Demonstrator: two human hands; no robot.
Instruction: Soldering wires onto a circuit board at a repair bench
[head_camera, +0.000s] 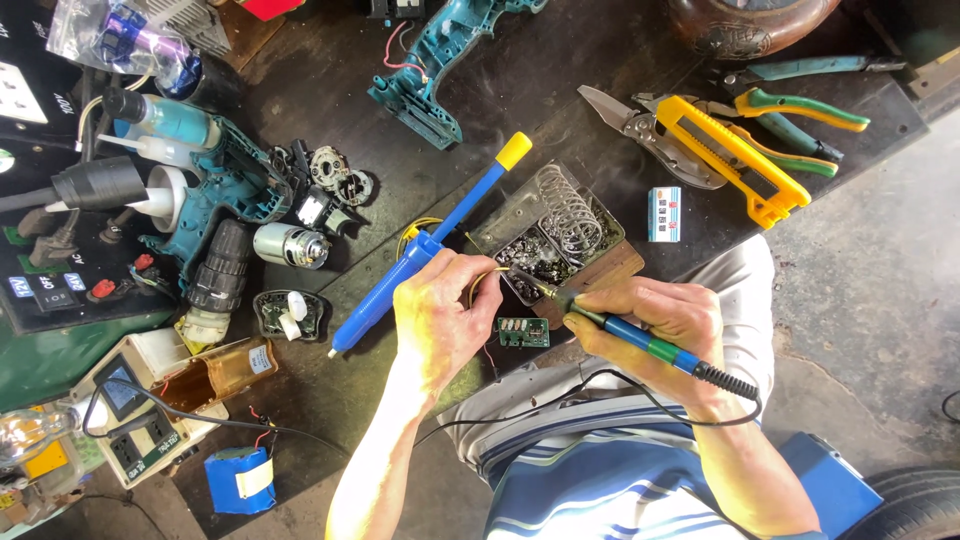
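Yellow wire (478, 283) being tinned, seemingly: left hand (440, 320) pinching it, right hand (665, 318) gripping soldering iron (610, 325), next needing steady tip contact.

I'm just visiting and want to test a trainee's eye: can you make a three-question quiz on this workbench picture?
1. True or false: the right hand holds the soldering iron.
2. What lies just below the left hand? A) small green circuit board B) a hammer C) a cup
3. What colour is the utility knife at top right?

Key: 1 true; 2 A; 3 yellow.
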